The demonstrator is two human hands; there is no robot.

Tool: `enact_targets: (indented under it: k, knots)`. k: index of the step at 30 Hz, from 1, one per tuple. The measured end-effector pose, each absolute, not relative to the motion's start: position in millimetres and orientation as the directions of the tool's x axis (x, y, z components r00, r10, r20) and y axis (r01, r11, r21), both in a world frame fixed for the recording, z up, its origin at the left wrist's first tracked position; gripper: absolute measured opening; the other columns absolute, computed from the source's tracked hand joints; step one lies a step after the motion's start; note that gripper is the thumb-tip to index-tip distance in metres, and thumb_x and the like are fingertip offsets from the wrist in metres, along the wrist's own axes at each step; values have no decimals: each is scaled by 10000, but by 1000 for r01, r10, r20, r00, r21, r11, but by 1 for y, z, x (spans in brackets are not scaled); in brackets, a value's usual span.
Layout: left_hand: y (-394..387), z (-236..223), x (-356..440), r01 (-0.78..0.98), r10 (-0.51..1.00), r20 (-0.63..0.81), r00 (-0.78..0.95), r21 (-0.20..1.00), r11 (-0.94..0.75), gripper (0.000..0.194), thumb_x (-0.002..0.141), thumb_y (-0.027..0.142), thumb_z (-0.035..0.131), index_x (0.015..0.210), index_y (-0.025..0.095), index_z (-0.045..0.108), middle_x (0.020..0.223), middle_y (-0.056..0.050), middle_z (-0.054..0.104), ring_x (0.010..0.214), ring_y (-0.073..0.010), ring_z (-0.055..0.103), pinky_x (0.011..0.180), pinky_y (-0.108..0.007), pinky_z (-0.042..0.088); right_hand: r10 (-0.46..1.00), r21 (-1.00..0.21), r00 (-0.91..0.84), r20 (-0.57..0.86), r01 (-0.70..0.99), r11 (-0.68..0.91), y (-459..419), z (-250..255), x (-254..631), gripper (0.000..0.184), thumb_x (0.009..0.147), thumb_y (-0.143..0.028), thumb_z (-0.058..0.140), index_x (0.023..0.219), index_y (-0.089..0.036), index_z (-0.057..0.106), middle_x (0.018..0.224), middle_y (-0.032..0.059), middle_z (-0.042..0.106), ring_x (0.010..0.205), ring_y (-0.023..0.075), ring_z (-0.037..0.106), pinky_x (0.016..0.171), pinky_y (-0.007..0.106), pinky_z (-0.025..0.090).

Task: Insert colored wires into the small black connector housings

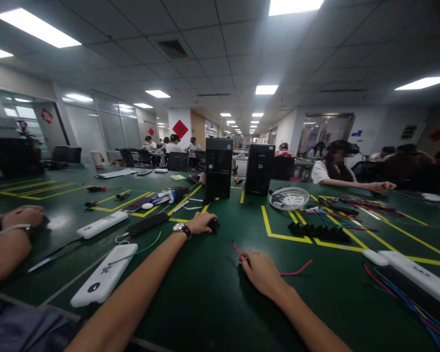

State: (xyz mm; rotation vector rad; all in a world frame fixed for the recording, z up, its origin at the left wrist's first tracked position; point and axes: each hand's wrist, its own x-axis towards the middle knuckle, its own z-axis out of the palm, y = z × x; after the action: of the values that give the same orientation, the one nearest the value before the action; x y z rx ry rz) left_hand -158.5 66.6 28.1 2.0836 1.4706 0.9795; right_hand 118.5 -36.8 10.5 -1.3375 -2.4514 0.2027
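Observation:
My left hand, with a watch on its wrist, reaches out over the green table. Its fingers are closed on a small black object, whose kind I cannot make out. Nearer to me, my right hand pinches a red wire. One end of the wire sticks up past the fingertips, and the other runs out to the right behind the hand. Just beyond my left hand stands a black computer tower. A black strip of small parts lies to the right.
A second black tower, a white round basket and tangled wires lie beyond. White power banks are at left, beside a black pouch. Another person's hand rests at far left; a co-worker sits at right.

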Motion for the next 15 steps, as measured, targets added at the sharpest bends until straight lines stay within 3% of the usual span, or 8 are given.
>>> enact_targets:
  k: [4,7,11,15]
  knots:
    - [88,44,-199,735,960,257,106,631,-250,299,406,304,829,621,240,631,709,-44,647,862,-294,590,895,-420,351,817,-235,-529,232,784,574,-37,7,113,276,926,-282,380,873,-197,638,793,91,692,739,206,645,620,265,357]
    - [91,51,-210,773,966,248,77,597,-215,268,420,270,813,596,230,615,686,-45,631,879,-303,581,888,-429,352,809,-288,-532,249,757,586,-37,5,112,267,915,-253,380,919,-200,642,816,85,692,760,206,643,652,268,374]
    - [83,62,-206,766,953,291,77,595,-244,310,425,188,798,697,226,653,912,-90,668,1025,-338,535,911,-437,338,803,-478,-529,273,650,591,-35,7,117,356,864,-172,415,1186,-196,565,866,59,683,810,179,628,722,257,391]
    - [70,89,-211,712,926,372,59,635,-300,336,469,185,795,780,233,677,1034,-91,666,1064,-305,534,926,-390,351,842,-758,-517,155,484,437,-28,10,115,391,831,-131,394,1181,-153,568,794,34,653,705,147,587,655,239,411]
